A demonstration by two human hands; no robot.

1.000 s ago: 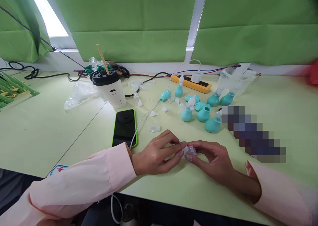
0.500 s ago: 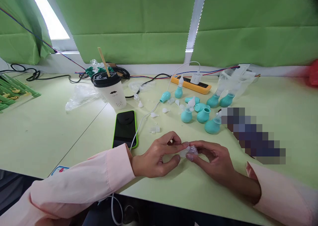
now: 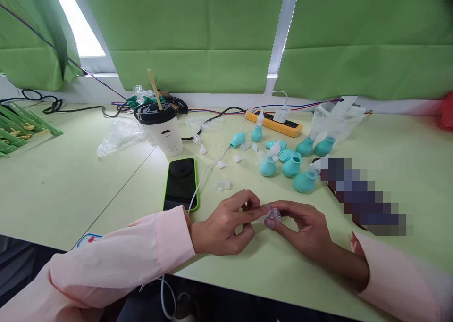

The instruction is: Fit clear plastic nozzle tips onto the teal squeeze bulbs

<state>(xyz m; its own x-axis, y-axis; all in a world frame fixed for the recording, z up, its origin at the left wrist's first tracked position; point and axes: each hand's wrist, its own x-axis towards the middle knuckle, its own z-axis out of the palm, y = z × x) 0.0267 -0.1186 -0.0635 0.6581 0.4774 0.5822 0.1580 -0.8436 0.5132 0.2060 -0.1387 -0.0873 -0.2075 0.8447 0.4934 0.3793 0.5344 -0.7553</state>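
Observation:
A small clear plastic piece (image 3: 274,214) is pinched between the thumb and fingers of my right hand (image 3: 307,227), just above the table. My left hand (image 3: 228,223) touches its left side with an extended index finger, while the thumb is bent beneath. Whether the left fingers grip a part of it is hidden. Beyond my hands stand several turquoise bulbs, among them an open-topped one (image 3: 291,166) and one with a clear fitting (image 3: 304,181). Small white tips (image 3: 239,159) and a clear piece (image 3: 222,185) lie to their left.
A black phone (image 3: 180,183) in a green case lies left of my hands, with a white cable (image 3: 203,176) beside it. Behind are a lidded cup (image 3: 166,136), an orange power strip (image 3: 290,127) and plastic bags (image 3: 329,119). A pixelated object (image 3: 364,194) lies at right.
My left thumb has drawn back and down from the clear piece, its index finger staying there. My right hand keeps its pinch. The whole view has shifted slightly.

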